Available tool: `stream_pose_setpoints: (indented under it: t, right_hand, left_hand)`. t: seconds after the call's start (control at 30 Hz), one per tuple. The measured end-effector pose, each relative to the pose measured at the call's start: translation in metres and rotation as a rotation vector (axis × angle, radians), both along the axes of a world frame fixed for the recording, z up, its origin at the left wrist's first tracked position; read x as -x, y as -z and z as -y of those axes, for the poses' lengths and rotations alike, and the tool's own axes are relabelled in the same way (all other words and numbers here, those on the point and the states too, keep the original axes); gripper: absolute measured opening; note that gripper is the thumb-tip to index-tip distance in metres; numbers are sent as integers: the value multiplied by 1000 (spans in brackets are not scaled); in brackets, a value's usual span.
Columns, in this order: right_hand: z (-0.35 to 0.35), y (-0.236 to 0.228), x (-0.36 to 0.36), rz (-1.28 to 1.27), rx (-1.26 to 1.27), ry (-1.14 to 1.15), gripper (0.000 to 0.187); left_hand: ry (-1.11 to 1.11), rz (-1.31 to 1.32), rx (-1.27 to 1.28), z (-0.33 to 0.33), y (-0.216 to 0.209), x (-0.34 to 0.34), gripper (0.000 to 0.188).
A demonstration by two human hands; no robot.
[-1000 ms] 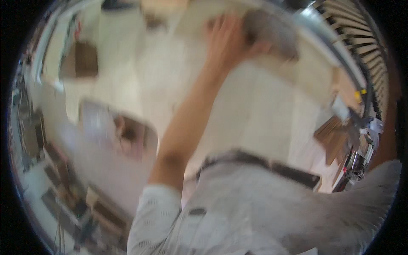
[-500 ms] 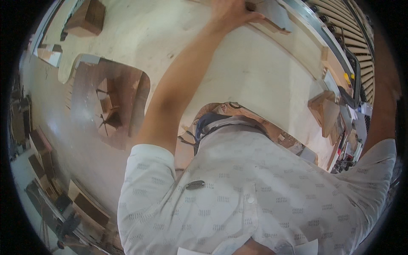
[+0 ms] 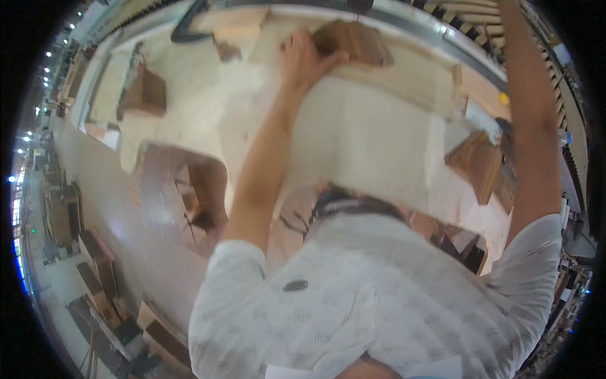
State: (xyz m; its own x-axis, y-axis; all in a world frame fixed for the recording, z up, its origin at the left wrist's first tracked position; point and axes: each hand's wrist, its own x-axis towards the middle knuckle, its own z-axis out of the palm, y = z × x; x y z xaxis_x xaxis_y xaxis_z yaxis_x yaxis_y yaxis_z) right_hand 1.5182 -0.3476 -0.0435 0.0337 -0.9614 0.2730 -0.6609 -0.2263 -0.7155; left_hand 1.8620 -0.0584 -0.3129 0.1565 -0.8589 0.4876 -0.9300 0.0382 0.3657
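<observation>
My left hand (image 3: 306, 60) lies at the far side of the pale worktop (image 3: 366, 132), fingers apart and thumb stretched to the right. Its thumb meets the near left edge of a brown wooden block-like piece (image 3: 363, 44); whether it presses on the wood is blurred. Beneath and right of that piece runs a long pale wooden board (image 3: 404, 76). My right arm reaches up along the right side, and its hand is past the top edge of the picture.
Brown angular wooden pieces stand at the worktop's left (image 3: 145, 93) and right (image 3: 476, 161). A rounded cutout (image 3: 214, 167) opens in its near left edge. A slatted rack (image 3: 473, 16) lies beyond the far rail. Boxes (image 3: 95, 259) stand on the floor at left.
The view has shifted, showing more of the far side. My left hand now shows whole, beside the brown wooden piece. My right forearm has swung inward.
</observation>
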Motion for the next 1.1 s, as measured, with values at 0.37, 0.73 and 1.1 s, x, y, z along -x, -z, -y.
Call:
stream_pose_setpoints:
  t: [0.37,0.73,1.1]
  right_hand:
    - [38,172,-5,-57,24,-63,43]
    - [5,213,-107,621,-467,-113,25]
    - [40,273,-157,781,-136,-262,17]
  left_hand:
    - [42,-96,41,-7,-4,12,99]
    - [39,-54,-4,-12,3,2,96]
    - [92,-115,-8,-6,4,-1,94]
